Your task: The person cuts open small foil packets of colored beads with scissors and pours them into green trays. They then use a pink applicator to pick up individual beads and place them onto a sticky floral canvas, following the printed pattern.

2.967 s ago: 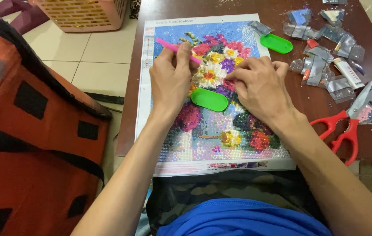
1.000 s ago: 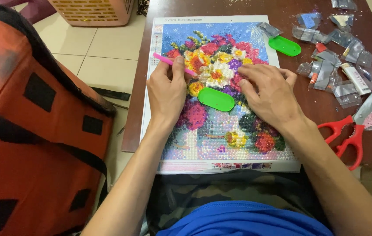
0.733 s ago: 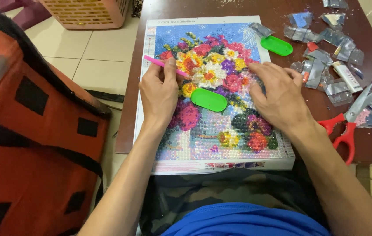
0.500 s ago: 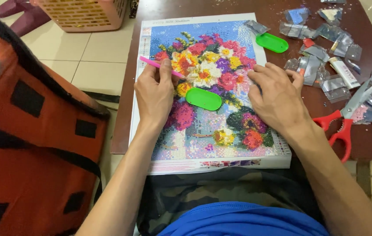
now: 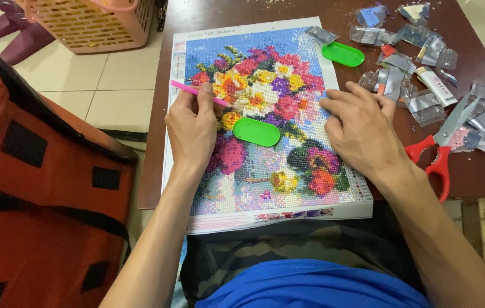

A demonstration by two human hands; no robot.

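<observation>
Left hand slid leftward, gripping pink pen; right hand flat, empty, on colourful floral canvas

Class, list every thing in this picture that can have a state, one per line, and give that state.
left hand: gripping the pink pen
right hand: flat on the flower canvas, holding nothing
green tray: lying on the canvas
second green tray: on the table
red scissors: lying untouched

One head-worn camera looks steeply down from close above the near edge of the dark brown wooden table, facing away from the wearer.
</observation>
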